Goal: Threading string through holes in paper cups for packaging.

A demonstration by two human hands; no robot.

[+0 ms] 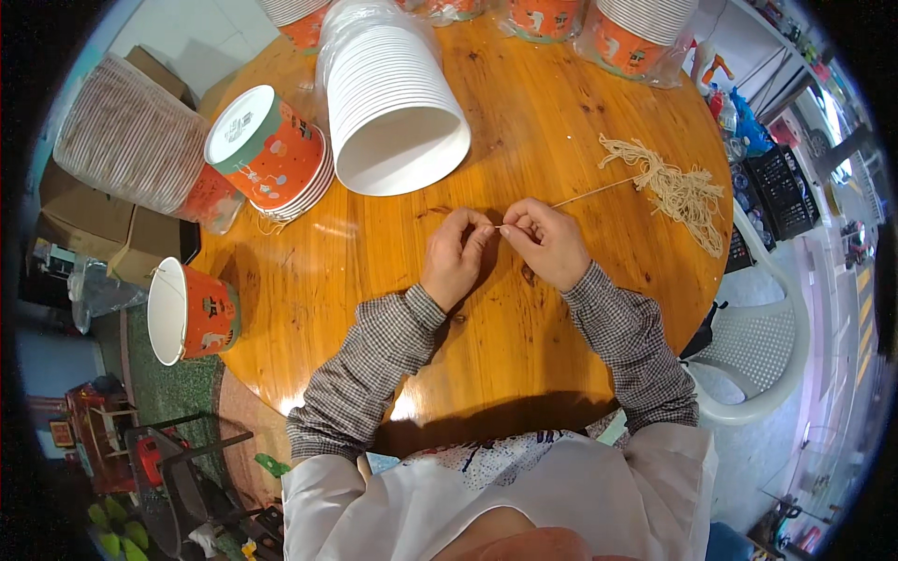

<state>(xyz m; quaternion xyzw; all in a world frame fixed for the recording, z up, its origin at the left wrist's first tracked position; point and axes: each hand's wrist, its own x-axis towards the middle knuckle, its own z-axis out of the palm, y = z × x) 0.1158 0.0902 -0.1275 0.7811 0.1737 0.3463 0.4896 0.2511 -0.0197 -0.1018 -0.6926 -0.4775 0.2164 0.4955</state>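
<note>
My left hand [456, 256] and my right hand [552, 245] meet over the middle of the wooden table, each with thumb and forefinger pinched. Between the fingertips runs a thin beige string [599, 192]. From my right hand it stretches to a loose, tangled bundle of beige strings [681, 194] on the right of the table. Just beyond my hands lies a long stack of white paper tubs [388, 93], partly in clear plastic, its open mouth toward me. Fine detail at the fingertips is too small to make out.
Upside down at the left stands a short stack of orange and green paper tubs [271, 154]. A single orange tub [211, 313] lies sideways at the left edge. Beside them leans a bagged tub stack [131, 136]. More bagged tubs [629, 42] line the far edge. A white chair [748, 355] stands right.
</note>
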